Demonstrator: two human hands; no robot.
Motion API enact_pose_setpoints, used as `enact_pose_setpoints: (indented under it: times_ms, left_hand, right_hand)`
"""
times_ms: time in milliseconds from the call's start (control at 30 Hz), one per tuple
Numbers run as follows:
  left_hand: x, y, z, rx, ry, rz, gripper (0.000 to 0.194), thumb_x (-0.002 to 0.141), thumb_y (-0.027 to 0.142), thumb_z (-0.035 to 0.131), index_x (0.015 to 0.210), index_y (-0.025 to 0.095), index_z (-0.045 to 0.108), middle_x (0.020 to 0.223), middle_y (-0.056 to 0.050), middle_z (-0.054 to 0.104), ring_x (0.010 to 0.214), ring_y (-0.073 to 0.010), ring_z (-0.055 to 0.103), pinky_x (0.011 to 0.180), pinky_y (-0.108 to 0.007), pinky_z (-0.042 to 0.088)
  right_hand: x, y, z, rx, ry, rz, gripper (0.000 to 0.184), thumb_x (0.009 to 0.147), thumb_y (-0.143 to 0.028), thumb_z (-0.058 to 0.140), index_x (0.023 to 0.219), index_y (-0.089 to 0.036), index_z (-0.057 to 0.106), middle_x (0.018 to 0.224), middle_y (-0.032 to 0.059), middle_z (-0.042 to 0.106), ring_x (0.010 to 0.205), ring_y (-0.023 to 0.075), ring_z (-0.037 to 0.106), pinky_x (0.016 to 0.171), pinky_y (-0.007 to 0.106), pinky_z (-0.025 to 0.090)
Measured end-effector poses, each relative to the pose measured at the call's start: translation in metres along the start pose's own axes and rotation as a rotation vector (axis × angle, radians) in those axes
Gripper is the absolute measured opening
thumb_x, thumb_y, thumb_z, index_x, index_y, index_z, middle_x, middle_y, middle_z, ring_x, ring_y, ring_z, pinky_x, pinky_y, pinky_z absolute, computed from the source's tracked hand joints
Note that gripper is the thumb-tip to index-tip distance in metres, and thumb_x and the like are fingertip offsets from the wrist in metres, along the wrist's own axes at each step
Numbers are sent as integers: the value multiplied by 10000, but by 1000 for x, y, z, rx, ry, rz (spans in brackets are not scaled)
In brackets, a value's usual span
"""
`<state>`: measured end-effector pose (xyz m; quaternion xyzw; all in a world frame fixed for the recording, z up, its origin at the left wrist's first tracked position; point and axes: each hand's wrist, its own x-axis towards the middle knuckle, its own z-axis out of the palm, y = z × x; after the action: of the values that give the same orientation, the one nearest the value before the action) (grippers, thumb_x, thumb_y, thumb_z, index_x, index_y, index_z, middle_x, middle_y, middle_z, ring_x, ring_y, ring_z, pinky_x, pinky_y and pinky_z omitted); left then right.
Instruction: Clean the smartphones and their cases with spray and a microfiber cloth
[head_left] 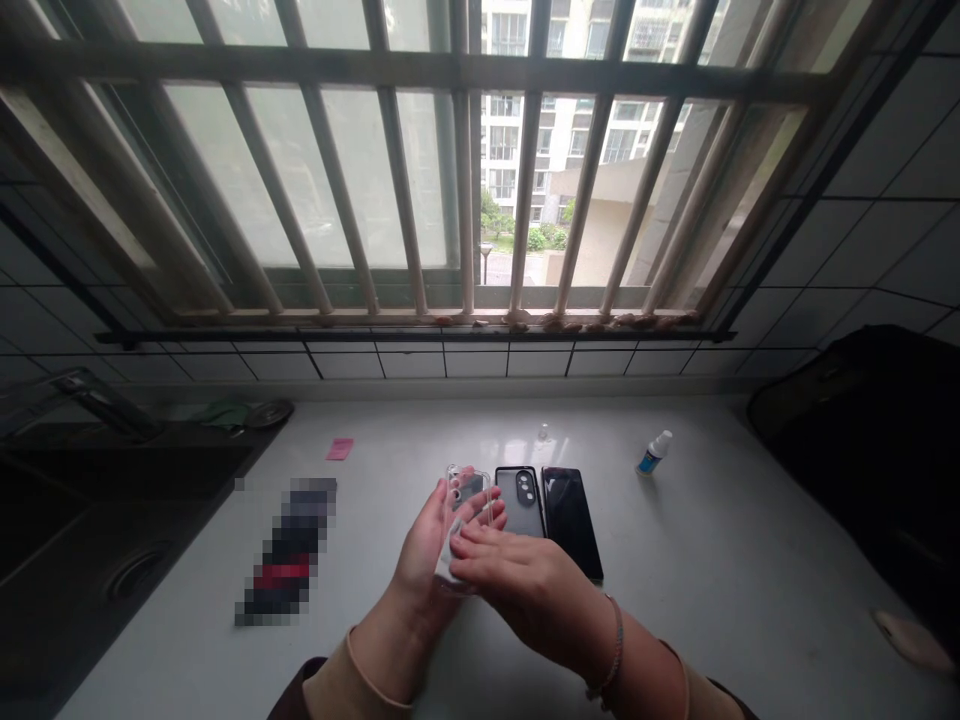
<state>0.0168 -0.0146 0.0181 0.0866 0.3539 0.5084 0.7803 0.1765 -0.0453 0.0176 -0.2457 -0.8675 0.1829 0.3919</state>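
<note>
On my feed both forearms come in from the near edge of the pale desk (720, 560) and meet near its middle. The left hand (424, 560) stands on its side, fingers curled, gripping a clear plastic phone case (471, 488) upright. The right hand (517, 580) lies nearly flat and open across it, pressing a white cloth (448, 565) against the case's lower part. Just beyond the fingers, a black phone lying back up (519, 500) and a glossy black phone lying screen up (571, 520) sit side by side. A small white bottle with a blue label (654, 452) stands toward the far edge.
</note>
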Motion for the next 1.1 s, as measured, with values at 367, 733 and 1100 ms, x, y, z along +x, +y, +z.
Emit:
enact_pose_setpoints:
  times_ms: [367, 733, 1100]
  left_hand:
    - [1, 47, -5, 164, 99, 205, 468, 1027, 425, 542, 1436, 204, 492, 1180, -197, 687, 1002, -256, 744, 934, -433, 616]
    - [15, 84, -50, 1804, 667, 523, 751, 885, 639, 601, 1437, 135, 533, 1283, -228, 645, 1227, -416, 597, 1027, -504, 461]
    - [20, 65, -48, 2171, 795, 465, 630, 896, 554, 584, 1291, 64, 594, 1219, -263, 607, 1136, -424, 589, 942, -431, 450]
  right_hand:
    - [0, -15, -10, 323, -6, 47, 279, 1061, -180, 548, 1285, -220, 711, 1298, 50, 763, 1235, 168, 713, 1124, 315, 560]
    - [-8, 19, -19, 205, 431, 401, 324, 1085, -358, 509, 1234, -218, 760, 1054, 84, 817, 867, 219, 784, 744, 318, 660]
    - [-8, 20, -16, 189, 423, 472, 329, 1085, -388, 507, 1201, -210, 758, 986, 72, 807, 813, 203, 760, 659, 283, 624]
